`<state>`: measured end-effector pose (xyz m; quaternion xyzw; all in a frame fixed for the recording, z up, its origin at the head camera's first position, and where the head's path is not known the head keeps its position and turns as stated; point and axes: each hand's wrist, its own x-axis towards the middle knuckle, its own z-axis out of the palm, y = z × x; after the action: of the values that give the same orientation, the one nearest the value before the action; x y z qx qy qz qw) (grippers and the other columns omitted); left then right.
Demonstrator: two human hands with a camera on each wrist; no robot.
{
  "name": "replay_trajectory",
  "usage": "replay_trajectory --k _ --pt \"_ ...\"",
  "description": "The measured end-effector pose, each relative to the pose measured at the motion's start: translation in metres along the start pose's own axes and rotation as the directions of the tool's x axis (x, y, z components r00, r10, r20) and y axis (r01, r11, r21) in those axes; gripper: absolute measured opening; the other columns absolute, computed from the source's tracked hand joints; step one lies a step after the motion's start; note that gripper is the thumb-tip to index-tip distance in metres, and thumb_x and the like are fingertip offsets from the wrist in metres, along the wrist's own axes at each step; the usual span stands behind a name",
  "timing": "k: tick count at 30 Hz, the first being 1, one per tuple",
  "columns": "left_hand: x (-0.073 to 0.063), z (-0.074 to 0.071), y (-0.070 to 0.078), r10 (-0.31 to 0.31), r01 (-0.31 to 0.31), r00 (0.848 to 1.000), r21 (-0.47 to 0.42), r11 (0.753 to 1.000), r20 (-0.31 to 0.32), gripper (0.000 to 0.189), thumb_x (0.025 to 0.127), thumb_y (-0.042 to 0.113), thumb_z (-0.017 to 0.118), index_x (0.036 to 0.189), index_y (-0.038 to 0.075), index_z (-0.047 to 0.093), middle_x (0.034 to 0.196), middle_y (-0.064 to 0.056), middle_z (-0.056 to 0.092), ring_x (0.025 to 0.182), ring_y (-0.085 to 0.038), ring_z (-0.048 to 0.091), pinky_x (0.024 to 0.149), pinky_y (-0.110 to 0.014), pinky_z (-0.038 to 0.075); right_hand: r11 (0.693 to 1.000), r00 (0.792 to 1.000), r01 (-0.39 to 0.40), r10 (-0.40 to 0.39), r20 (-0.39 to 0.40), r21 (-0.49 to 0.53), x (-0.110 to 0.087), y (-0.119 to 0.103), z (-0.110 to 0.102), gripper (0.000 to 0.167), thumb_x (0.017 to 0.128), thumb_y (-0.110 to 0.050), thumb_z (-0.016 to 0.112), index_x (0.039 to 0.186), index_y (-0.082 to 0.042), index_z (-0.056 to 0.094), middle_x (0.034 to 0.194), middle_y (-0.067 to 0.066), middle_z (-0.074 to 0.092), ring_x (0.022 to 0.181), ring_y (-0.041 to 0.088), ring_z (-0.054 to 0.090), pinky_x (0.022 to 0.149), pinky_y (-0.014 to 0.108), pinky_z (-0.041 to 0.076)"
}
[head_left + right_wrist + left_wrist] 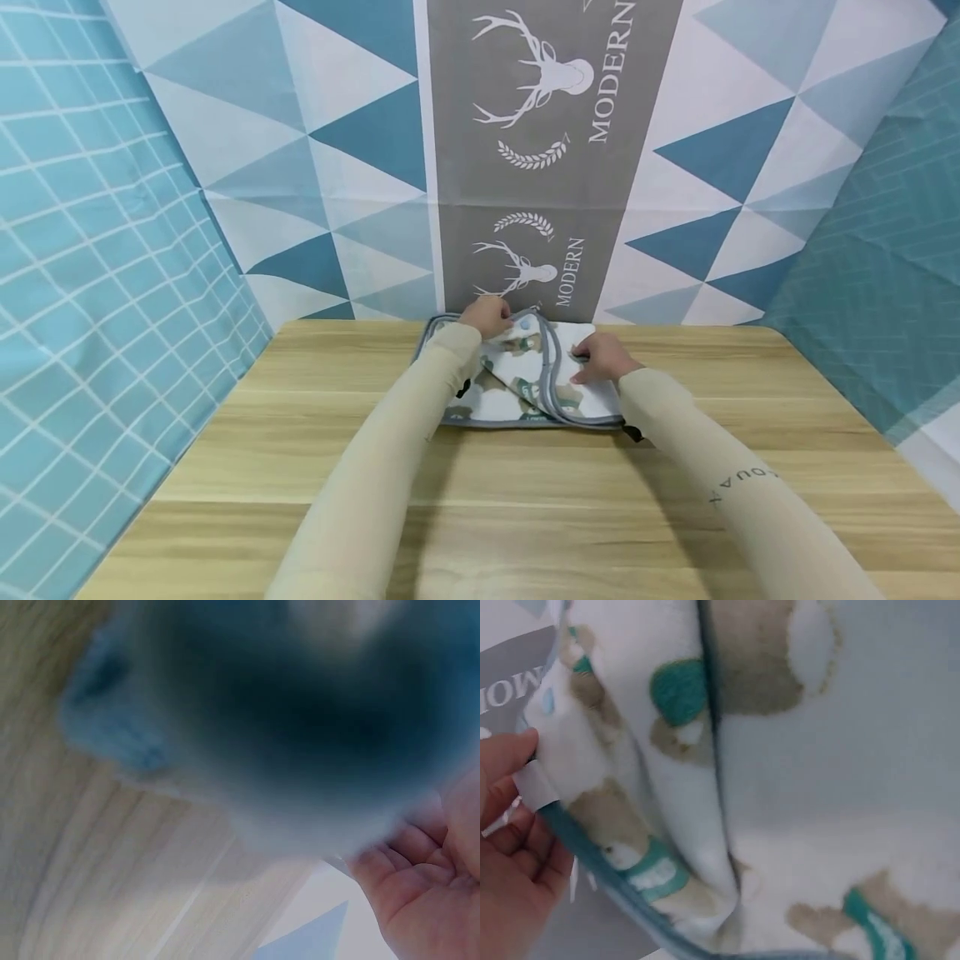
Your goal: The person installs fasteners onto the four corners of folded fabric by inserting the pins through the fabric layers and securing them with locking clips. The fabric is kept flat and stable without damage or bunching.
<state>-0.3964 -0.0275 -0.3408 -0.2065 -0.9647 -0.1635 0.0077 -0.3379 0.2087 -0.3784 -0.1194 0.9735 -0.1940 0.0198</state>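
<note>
A folded white plush blanket (517, 367) with brown bear prints and a grey-blue edging lies at the back of the table. At its back left edge, my left hand (487, 316) pinches the trimmed border; the left wrist view shows the thumb and fingers (517, 746) at a small white label on that edging. On the right part of the blanket is my right hand (603, 357), fingers curled on the cloth. Blurred close-up cloth (300, 727) fills much of the right wrist view and hides the right fingertips.
The wooden table (510, 517) extends in front of the blanket. Right behind it rises a patterned wall covering (375, 167) with triangles and a grey deer panel. Blue checked cloth (90, 250) hangs on the left, teal cloth (885, 275) on the right.
</note>
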Motion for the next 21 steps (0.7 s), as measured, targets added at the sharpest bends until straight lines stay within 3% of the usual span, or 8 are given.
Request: replay_trajectory --k 4,7,10,13,17,21 --pt "-0.015 -0.019 -0.003 0.135 -0.134 0.991 -0.038 0.990 0.008 0.015 0.093 0.015 0.061 0.101 0.004 0.068 0.098 -0.012 0.069 0.086 -0.021 0.063 0.079 -0.032 0.053 1.000 1.000 0.024 -0.024 -0.008 -0.010 -0.001 0.001 0.000 0.056 0.069 -0.019 0.086 0.117 0.002 0.066 0.120 0.020 0.066 0.118 0.038 0.058 0.105 0.046 0.045" --pt "-0.033 -0.036 -0.010 0.250 -0.249 0.968 -0.022 0.968 0.014 0.011 0.092 0.010 0.061 0.099 0.004 0.067 0.096 -0.012 0.068 0.085 -0.020 0.062 0.077 -0.031 0.052 0.999 0.999 0.033 -0.033 -0.008 -0.012 -0.001 0.002 -0.001 0.056 0.070 -0.019 0.085 0.117 0.002 0.066 0.120 0.020 0.066 0.118 0.038 0.058 0.105 0.046 0.045" --pt "-0.053 -0.048 -0.020 0.326 -0.327 0.945 0.031 0.944 0.037 0.007 0.088 0.007 0.064 0.093 0.005 0.068 0.092 -0.009 0.069 0.084 -0.019 0.063 0.076 -0.032 0.054 0.999 0.999 0.041 -0.041 -0.006 -0.011 -0.002 0.003 -0.001 0.055 0.070 -0.018 0.085 0.117 0.003 0.066 0.121 0.021 0.065 0.117 0.040 0.057 0.104 0.047 0.045" --pt "-0.073 -0.055 -0.034 0.399 -0.401 0.916 0.105 0.910 0.044 0.008 0.083 0.001 0.066 0.086 0.008 0.069 0.086 -0.005 0.070 0.079 -0.016 0.064 0.073 -0.029 0.055 0.999 0.999 0.043 -0.043 -0.006 -0.007 -0.001 0.004 -0.002 0.055 0.070 -0.018 0.085 0.117 0.003 0.065 0.121 0.022 0.065 0.118 0.040 0.057 0.105 0.048 0.044" --pt "-0.097 -0.061 -0.049 0.503 -0.496 0.864 0.209 0.843 0.022 0.017 0.077 -0.007 0.066 0.079 0.009 0.071 0.080 -0.003 0.071 0.073 -0.014 0.065 0.069 -0.028 0.056 0.999 0.999 0.037 -0.037 -0.004 0.002 0.000 0.005 -0.001 0.056 0.070 -0.018 0.085 0.118 0.003 0.065 0.122 0.021 0.065 0.119 0.040 0.056 0.106 0.048 0.044" --pt "-0.119 -0.064 -0.062 0.575 -0.545 0.818 0.335 0.769 0.012 0.024 0.072 -0.012 0.062 0.072 0.011 0.071 0.072 0.000 0.070 0.067 -0.015 0.064 0.069 -0.030 0.055 1.000 1.000 0.015 -0.015 0.011 0.002 0.001 0.004 0.001 0.056 0.071 -0.019 0.085 0.119 0.002 0.065 0.123 0.021 0.064 0.119 0.039 0.056 0.106 0.048 0.043"
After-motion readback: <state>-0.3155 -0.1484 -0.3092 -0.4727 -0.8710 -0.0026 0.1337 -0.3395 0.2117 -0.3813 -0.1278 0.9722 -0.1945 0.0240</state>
